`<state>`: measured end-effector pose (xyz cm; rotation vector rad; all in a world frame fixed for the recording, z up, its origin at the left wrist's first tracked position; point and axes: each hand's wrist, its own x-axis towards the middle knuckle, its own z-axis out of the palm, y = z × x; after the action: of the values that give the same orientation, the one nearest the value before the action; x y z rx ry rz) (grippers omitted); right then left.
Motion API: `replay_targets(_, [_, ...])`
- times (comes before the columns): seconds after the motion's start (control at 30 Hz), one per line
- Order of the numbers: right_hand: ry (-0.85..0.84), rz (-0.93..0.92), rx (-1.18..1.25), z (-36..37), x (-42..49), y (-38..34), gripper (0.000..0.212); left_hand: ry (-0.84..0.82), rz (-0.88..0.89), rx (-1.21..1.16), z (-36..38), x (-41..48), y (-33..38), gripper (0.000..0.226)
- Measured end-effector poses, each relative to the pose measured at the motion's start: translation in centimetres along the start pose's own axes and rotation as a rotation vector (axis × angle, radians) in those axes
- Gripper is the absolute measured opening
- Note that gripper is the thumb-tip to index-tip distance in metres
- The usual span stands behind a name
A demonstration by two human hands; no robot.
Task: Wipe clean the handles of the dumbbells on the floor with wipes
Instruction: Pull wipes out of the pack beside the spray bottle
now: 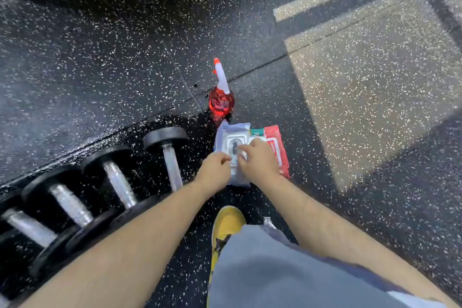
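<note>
Bright sun patches on speckled floor, hard shadows, motion blur, wide-angle bending at edges

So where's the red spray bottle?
The red spray bottle stands on the floor mid-picture, just behind the wipes pack, right of the dumbbells.

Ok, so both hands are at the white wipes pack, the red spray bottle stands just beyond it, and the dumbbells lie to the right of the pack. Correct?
Not quite. The head view shows the dumbbells lying to the left of the white wipes pack, not the right. The rest holds: left hand and right hand are at the pack, and the red spray bottle stands just beyond it.
</note>
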<state>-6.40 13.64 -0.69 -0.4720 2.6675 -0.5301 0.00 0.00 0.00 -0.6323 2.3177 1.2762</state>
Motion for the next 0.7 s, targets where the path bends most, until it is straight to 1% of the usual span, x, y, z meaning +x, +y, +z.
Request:
replay_targets(0.17, [0.113, 0.015, 0.007, 0.2, 0.1, -0.5, 0.022, -0.045, 0.011, -0.079, 0.1, 0.2, 0.3, 0.051])
replay_targets(0.3, [0.130, 0.044, -0.020, 0.5, 0.5, -1.0, 0.021, -0.058, 0.003, -0.025, -0.3, 0.6, 0.9, 0.054])
replay_targets(0.43, [0.023, 0.027, -0.166, 0.4, 1.2, -1.6, 0.020, -0.095, -0.017, 0.007, -0.3, 0.5, 0.7, 0.056])
replay_targets(0.6, [-0.062, 0.140, -0.188, 1.1, 2.3, -2.4, 0.019, -0.103, -0.034, -0.028, -0.1, 0.4, 0.2, 0.071])
replay_targets(0.63, [-0.078, 0.160, -0.184, 1.3, 2.5, -2.5, 0.020, -0.099, -0.045, -0.033, -0.1, 0.5, 0.3, 0.071])
replay_targets(0.7, [-0.119, 0.195, -0.155, 1.4, 2.9, -2.7, 0.022, -0.090, -0.042, -0.025, -0.2, 0.6, 0.3, 0.063])
